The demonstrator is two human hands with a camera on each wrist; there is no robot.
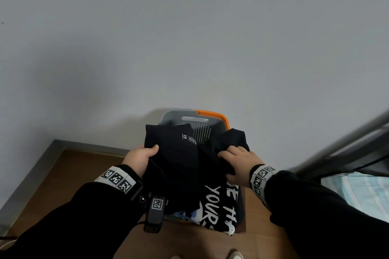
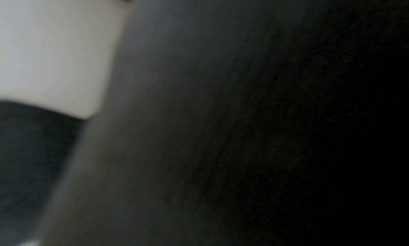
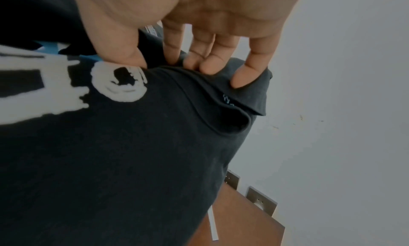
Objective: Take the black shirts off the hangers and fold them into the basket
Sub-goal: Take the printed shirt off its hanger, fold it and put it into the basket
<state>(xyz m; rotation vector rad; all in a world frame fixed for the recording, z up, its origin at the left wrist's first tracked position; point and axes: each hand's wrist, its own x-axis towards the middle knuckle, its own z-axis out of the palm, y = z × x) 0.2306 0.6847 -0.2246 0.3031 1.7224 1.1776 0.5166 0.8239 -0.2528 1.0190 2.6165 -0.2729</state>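
I hold a plain black shirt [image 1: 181, 160] with a small white neck label over a grey basket [image 1: 212, 116] that has an orange rim. My left hand [image 1: 141, 159] grips its left edge, thumb on top. My right hand [image 1: 236, 162] grips the bunched right side. In the right wrist view the right hand [image 3: 172, 62] has thumb and fingertips pinched on a fold of black cloth [image 3: 234, 99]. Below lies another black shirt [image 1: 221, 204] with white lettering [image 3: 119, 85], draped over the basket's near edge. The left wrist view is filled by blurred dark cloth [image 2: 243, 127].
The basket stands on a wooden floor [image 1: 69, 176] against a pale wall [image 1: 189, 38], with a grey baseboard [image 1: 31, 176] on the left. A metal bed frame [image 1: 345, 143] and striped blue bedding [image 1: 357, 191] are at the right. Wall sockets [image 3: 261, 200] sit low by the floor.
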